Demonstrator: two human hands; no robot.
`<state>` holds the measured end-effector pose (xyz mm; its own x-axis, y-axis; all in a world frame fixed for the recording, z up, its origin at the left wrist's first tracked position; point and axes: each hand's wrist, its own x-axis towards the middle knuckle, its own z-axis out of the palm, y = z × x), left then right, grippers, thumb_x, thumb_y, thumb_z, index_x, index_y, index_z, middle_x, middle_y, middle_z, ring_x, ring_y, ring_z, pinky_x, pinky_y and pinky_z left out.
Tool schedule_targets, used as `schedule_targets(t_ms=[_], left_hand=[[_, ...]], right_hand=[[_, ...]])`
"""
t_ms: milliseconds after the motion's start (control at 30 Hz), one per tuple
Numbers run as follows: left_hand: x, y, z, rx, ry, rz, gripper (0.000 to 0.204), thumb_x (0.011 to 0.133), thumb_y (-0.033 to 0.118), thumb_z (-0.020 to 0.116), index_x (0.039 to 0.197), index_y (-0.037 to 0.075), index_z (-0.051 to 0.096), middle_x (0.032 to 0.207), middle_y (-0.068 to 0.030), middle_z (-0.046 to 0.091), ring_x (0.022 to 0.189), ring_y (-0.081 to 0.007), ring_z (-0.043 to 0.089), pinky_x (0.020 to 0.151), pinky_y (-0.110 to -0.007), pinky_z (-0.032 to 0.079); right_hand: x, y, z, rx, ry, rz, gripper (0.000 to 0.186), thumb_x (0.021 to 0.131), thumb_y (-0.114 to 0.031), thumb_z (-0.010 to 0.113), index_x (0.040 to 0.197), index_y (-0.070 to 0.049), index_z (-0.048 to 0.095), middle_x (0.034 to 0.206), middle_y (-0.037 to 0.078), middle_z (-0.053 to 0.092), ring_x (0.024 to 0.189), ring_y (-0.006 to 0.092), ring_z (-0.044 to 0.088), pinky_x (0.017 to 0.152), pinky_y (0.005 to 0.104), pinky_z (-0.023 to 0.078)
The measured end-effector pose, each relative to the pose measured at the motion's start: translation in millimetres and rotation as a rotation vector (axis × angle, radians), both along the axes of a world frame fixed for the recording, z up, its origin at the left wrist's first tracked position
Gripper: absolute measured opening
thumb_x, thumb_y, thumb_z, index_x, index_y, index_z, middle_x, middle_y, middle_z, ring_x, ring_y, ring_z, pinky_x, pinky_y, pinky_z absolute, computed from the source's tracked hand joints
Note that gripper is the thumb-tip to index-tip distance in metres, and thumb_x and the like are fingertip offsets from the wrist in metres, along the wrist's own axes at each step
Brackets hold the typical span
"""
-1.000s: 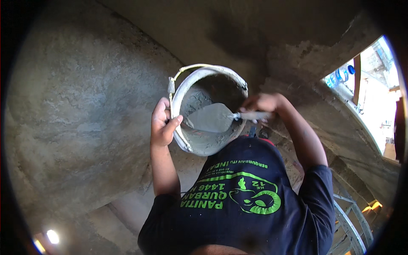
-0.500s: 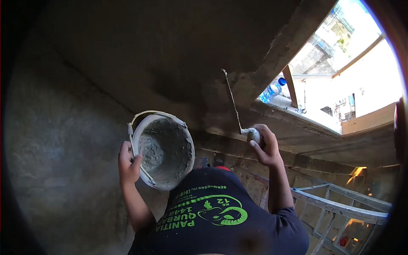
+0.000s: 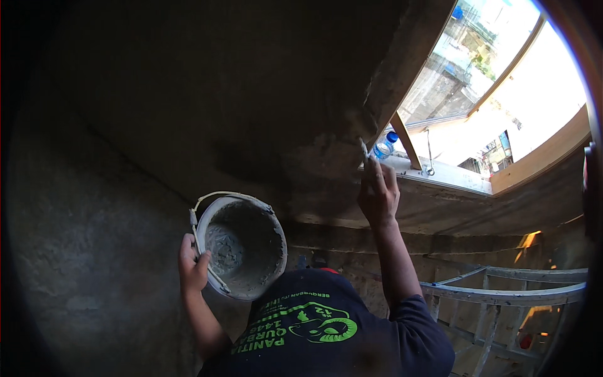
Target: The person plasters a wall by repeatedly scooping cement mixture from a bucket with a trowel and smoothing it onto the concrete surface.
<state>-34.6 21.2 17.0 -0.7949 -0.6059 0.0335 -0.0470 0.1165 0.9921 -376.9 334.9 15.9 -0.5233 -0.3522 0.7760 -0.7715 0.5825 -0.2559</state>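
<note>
My left hand is closed on the near-left rim of a pale plastic bucket, which leans toward me. Grey wet mortar lies in its bottom and is smeared up the inner wall. The bucket's wire handle rests along the far rim. Raised beside the window's lower left corner, my right hand grips a trowel. Only a short, mortar-smeared part of the trowel shows beyond my fingers, close to the wall; its grip is hidden in my hand.
A wooden-framed window opens at the upper right. On its sill stands a clear bottle with a blue cap, near a wooden strut. A metal ladder is at the lower right. Dark plastered wall fills the left and top.
My right hand has moved up and away from me, bringing the trowel to the wall by the window corner. The bucket sits slightly lower in view, still held by my left hand.
</note>
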Motion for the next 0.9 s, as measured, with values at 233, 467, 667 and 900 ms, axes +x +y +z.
schedule_targets(t_ms=[233,467,667,900], left_hand=[[14.0,-5.8,-14.2,-0.035,0.035,0.019,0.025,0.089,-0.005,0.054,0.111,0.002,0.043,0.095,-0.0064,0.058,0.088,-0.0089,0.054,0.080,-0.025,0.044],[12.0,-7.2,-24.1,0.034,0.010,0.046,0.025,0.088,-0.006,0.054,0.110,0.001,0.044,0.098,-0.0073,0.058,0.091,-0.0097,0.055,0.084,-0.025,0.043],[8.4,-6.7,-20.7,0.065,0.017,0.025,0.026,0.088,-0.006,0.054,0.111,0.001,0.043,0.103,-0.0085,0.058,0.095,-0.0103,0.054,0.085,-0.026,0.044],[15.7,-3.8,-20.7,0.042,0.009,0.067,0.029,0.088,-0.006,0.054,0.114,0.001,0.043,0.099,-0.0081,0.059,0.090,-0.0096,0.056,0.083,-0.024,0.044]], right_hand=[[33.5,46.6,-52.4,0.071,-0.237,0.080,0.059,0.082,0.003,0.065,0.139,-0.010,0.059,0.105,0.015,0.066,0.091,0.0335,0.069,0.072,0.0435,0.059],[2.8,4.9,45.2,-0.096,0.013,0.153,0.059,0.081,0.005,0.066,0.138,-0.008,0.061,0.106,0.013,0.068,0.089,0.0323,0.069,0.072,0.0419,0.059],[7.4,-13.6,8.2,0.231,-0.132,-0.010,0.060,0.082,-0.003,0.066,0.139,-0.020,0.062,0.103,0.009,0.062,0.084,0.0305,0.068,0.065,0.0418,0.057],[38.4,17.8,-65.3,0.285,-0.275,0.104,0.057,0.081,-0.008,0.068,0.135,-0.026,0.066,0.104,0.008,0.063,0.083,0.0282,0.070,0.065,0.0419,0.059]])
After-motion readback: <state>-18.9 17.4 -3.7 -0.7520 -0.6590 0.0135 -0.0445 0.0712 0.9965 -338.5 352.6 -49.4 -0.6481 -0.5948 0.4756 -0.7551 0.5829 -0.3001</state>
